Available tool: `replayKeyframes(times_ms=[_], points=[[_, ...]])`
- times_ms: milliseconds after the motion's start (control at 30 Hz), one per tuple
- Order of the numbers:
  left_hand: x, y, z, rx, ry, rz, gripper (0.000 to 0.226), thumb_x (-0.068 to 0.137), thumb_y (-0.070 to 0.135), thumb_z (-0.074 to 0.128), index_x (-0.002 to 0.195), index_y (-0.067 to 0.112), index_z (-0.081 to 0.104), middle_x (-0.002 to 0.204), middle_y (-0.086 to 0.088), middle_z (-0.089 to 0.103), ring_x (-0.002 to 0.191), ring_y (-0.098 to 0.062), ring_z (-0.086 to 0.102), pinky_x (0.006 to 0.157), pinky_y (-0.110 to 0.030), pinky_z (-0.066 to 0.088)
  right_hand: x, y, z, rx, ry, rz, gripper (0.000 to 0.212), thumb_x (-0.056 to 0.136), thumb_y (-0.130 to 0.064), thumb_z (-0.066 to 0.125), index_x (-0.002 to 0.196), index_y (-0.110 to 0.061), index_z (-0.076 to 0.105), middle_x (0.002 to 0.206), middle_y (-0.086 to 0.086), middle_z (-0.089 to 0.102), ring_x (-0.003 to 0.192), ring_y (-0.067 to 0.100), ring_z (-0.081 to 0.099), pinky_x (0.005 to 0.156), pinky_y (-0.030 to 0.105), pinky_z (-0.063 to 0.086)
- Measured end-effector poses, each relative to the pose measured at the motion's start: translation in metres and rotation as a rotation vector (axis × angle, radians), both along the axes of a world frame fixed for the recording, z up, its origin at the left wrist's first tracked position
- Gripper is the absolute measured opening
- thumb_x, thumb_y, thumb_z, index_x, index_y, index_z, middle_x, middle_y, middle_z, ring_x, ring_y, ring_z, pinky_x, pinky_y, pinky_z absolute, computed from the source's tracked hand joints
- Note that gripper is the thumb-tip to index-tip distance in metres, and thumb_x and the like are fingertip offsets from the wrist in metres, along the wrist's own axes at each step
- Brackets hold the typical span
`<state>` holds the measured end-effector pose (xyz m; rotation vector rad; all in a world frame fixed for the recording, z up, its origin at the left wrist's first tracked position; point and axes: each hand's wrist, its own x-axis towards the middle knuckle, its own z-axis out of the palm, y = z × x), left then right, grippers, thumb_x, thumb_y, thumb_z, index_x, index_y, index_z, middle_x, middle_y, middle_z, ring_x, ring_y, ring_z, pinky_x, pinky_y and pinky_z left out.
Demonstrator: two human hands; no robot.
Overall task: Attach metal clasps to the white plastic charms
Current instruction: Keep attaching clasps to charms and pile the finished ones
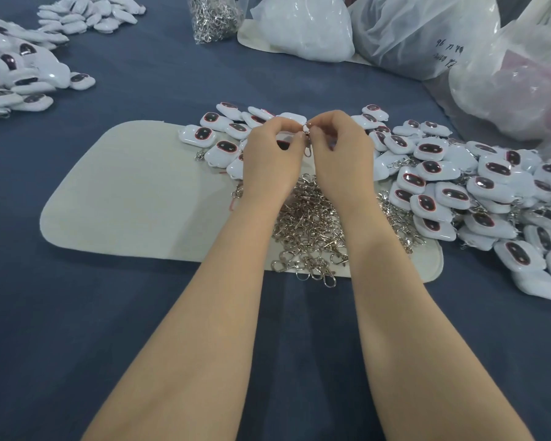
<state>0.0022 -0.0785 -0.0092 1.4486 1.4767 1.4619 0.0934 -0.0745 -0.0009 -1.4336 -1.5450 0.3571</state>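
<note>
Gripping a charm (292,117) in the curled fingers of the left hand (274,154), above the far edge of the mat (124,202). Pinching a clasp (308,144) with the right hand (341,151), just beside the charm, and letting it hang between the two hands. Showing loose clasps (309,227) lying on the mat's near right part, under the wrists. Showing a charm heap (465,192) spilling over the mat's right edge, and bags (411,33) standing well beyond the mat.
</note>
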Motion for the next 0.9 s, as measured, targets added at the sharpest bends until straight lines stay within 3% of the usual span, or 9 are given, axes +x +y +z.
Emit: replayKeyframes(times_ms=[100, 233, 533, 733, 900], points=[[0.0012, -0.0005, -0.0002, 0.017, 0.034, 0.006, 0.007, 0.090, 0.018, 0.058, 0.084, 0.022, 0.060, 0.080, 0.016, 0.058, 0.071, 0.009, 0.054, 0.062, -0.001, 0.037, -0.0016, -0.0012, -0.0009, 0.007, -0.022, 0.006, 0.015, 0.092, -0.009, 0.050, 0.097, -0.011, 0.064, 0.098, 0.003, 0.067, 0.092, 0.014, 0.059, 0.085, 0.027, 0.046], [0.0014, 0.0000, 0.0002, 0.010, 0.037, 0.008, 0.009, 0.090, 0.018, 0.059, 0.082, 0.021, 0.062, 0.080, 0.012, 0.062, 0.080, -0.011, 0.065, 0.067, -0.014, 0.043, -0.0028, -0.0009, -0.0007, 0.012, 0.021, 0.000, 0.016, 0.091, -0.005, 0.051, 0.099, -0.010, 0.064, 0.098, 0.002, 0.066, 0.087, 0.010, 0.058, 0.084, 0.023, 0.047], [0.0015, -0.0008, 0.0010, -0.004, 0.069, 0.019, 0.016, 0.090, 0.019, 0.055, 0.085, 0.014, 0.069, 0.079, 0.006, 0.067, 0.077, -0.009, 0.063, 0.066, -0.017, 0.042, -0.0041, -0.0029, 0.0008, 0.081, 0.039, 0.009, 0.017, 0.089, 0.000, 0.048, 0.099, -0.007, 0.060, 0.089, -0.004, 0.060, 0.074, 0.002, 0.052, 0.071, 0.011, 0.042], [0.0010, -0.0002, -0.0004, 0.023, 0.142, 0.048, 0.011, 0.092, 0.021, 0.055, 0.091, 0.015, 0.064, 0.102, -0.004, 0.065, 0.091, -0.016, 0.060, 0.081, -0.027, 0.046, -0.0033, -0.0024, -0.0010, 0.056, -0.015, 0.030, 0.016, 0.089, 0.000, 0.048, 0.099, -0.007, 0.058, 0.092, 0.000, 0.061, 0.083, 0.012, 0.054, 0.078, 0.024, 0.045], [0.0013, 0.0013, -0.0012, 0.027, 0.123, 0.057, 0.011, 0.092, 0.016, 0.054, 0.090, 0.012, 0.064, 0.103, -0.007, 0.064, 0.095, -0.019, 0.058, 0.084, -0.028, 0.045, -0.0039, -0.0023, -0.0011, 0.056, 0.046, 0.040, 0.015, 0.088, 0.000, 0.051, 0.099, -0.006, 0.059, 0.092, -0.003, 0.060, 0.074, 0.000, 0.051, 0.070, 0.009, 0.041]])
